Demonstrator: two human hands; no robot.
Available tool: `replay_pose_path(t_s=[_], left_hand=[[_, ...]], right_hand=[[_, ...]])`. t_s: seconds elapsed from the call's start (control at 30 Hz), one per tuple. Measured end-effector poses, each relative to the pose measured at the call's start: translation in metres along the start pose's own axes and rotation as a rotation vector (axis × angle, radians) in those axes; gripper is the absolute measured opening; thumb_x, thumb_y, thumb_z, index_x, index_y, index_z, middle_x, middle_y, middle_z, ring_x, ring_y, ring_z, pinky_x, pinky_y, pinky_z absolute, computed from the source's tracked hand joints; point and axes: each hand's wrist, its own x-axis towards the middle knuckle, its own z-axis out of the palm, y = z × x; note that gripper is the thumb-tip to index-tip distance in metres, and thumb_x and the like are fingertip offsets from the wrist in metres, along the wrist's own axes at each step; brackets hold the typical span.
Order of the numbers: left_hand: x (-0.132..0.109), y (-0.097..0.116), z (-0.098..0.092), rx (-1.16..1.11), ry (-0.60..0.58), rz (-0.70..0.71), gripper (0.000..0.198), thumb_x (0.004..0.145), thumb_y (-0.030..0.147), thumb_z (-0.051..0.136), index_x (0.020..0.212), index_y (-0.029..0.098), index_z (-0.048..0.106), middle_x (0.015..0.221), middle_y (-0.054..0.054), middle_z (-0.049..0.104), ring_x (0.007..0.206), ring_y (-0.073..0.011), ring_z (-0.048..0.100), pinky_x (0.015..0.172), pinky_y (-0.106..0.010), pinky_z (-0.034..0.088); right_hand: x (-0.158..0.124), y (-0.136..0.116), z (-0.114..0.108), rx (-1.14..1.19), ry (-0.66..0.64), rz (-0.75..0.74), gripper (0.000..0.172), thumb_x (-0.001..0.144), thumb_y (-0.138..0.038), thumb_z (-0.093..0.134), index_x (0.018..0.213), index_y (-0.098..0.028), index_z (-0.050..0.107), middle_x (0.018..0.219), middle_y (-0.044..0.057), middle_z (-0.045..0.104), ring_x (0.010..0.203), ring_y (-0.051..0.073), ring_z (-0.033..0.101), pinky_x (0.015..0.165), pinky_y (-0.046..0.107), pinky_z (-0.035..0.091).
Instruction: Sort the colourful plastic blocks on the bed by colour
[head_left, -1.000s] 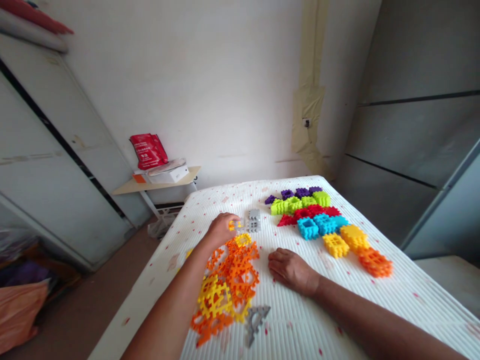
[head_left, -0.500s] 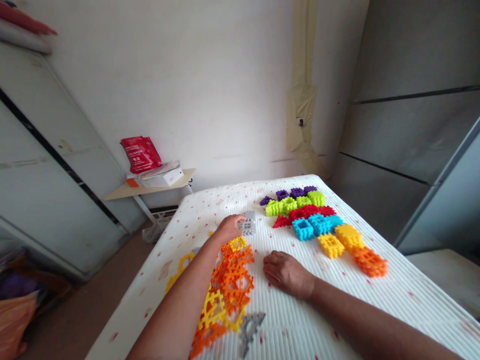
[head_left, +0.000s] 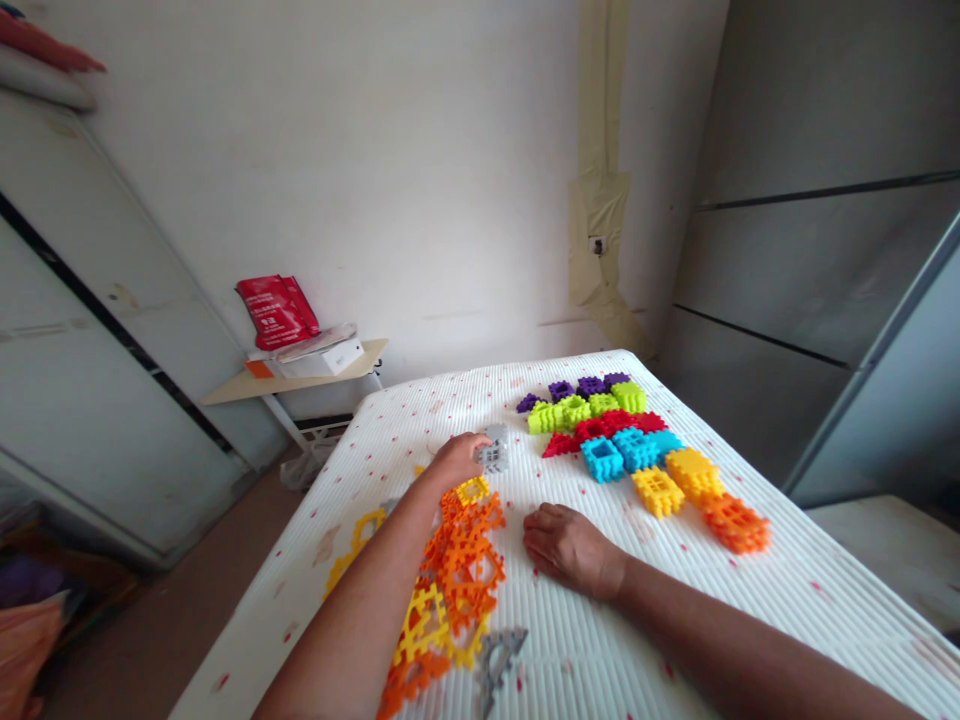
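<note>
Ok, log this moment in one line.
left hand: grips grey plastic waffle block | right hand: flat on white ribbed mattress

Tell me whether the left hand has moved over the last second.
Yes. The left hand has slid right, toward the red piece: that gap is narrower, and its fingertips now meet the grey piece, which stood clear before.
</note>
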Motion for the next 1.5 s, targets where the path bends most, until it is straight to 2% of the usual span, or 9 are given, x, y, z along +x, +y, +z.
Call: replay_pose_path(t_s=[0.73,0.83,0.93,1.07,1.27,1.4,1.5], left_hand=[[-0.001,0.006,0.000,-0.016,0.007,-0.024,0.054,0.057,0.009,0.065,0.109,0.020,0.064,0.104,-0.004,0.066,0.095,-0.0195,0.061,0.087,-0.029,0.047],[-0.004,0.013,-0.005,-0.049,0.031,-0.028,0.056,0.056,0.008,0.066,0.110,0.021,0.063,0.106,-0.004,0.066,0.095,-0.0188,0.061,0.088,-0.030,0.047],[-0.012,0.018,-0.018,-0.087,0.078,-0.046,0.058,0.058,0.009,0.065,0.115,0.021,0.060,0.113,-0.004,0.064,0.098,-0.0176,0.060,0.088,-0.029,0.047],[-0.034,0.007,-0.049,-0.098,0.142,-0.119,0.045,0.067,0.014,0.057,0.112,0.019,0.062,0.111,-0.004,0.065,0.097,-0.0164,0.060,0.085,-0.027,0.048],[-0.096,-0.039,-0.093,-0.046,0.193,-0.299,0.032,0.067,0.022,0.056,0.097,0.016,0.067,0.093,-0.005,0.069,0.086,-0.0171,0.062,0.081,-0.030,0.049],[-0.138,-0.058,-0.103,-0.025,0.167,-0.395,0.025,0.063,0.024,0.058,0.084,0.016,0.070,0.082,-0.005,0.070,0.077,-0.0176,0.063,0.074,-0.029,0.050],[-0.156,-0.063,-0.100,-0.018,0.149,-0.432,0.025,0.065,0.027,0.057,0.083,0.016,0.070,0.083,-0.006,0.071,0.079,-0.0189,0.064,0.075,-0.030,0.050]], right_hand=[[0.000,0.000,0.000,-0.007,0.008,0.006,0.023,0.092,-0.020,0.043,0.070,-0.018,0.052,0.079,0.003,0.056,0.073,0.014,0.045,0.069,0.028,0.036],[-0.001,0.001,0.002,-0.010,0.006,0.009,0.023,0.092,-0.020,0.043,0.071,-0.018,0.052,0.079,0.003,0.056,0.073,0.014,0.045,0.070,0.028,0.036],[0.000,0.001,0.002,-0.006,0.010,0.004,0.022,0.091,-0.020,0.044,0.070,-0.018,0.052,0.079,0.003,0.056,0.073,0.014,0.046,0.069,0.028,0.037],[0.001,-0.001,-0.002,0.023,0.019,-0.007,0.024,0.092,-0.019,0.042,0.069,-0.018,0.051,0.079,0.004,0.057,0.074,0.014,0.047,0.070,0.027,0.038],[0.000,-0.001,-0.004,0.075,0.047,-0.037,0.028,0.094,-0.019,0.038,0.070,-0.018,0.053,0.080,0.005,0.057,0.074,0.016,0.047,0.071,0.029,0.039],[0.000,0.000,-0.003,0.069,0.037,-0.038,0.028,0.094,-0.019,0.037,0.071,-0.019,0.054,0.080,0.005,0.058,0.074,0.016,0.048,0.070,0.030,0.039],[0.000,0.000,-0.003,0.045,0.020,-0.032,0.029,0.095,-0.021,0.038,0.071,-0.018,0.053,0.080,0.005,0.058,0.074,0.016,0.048,0.069,0.030,0.039]])
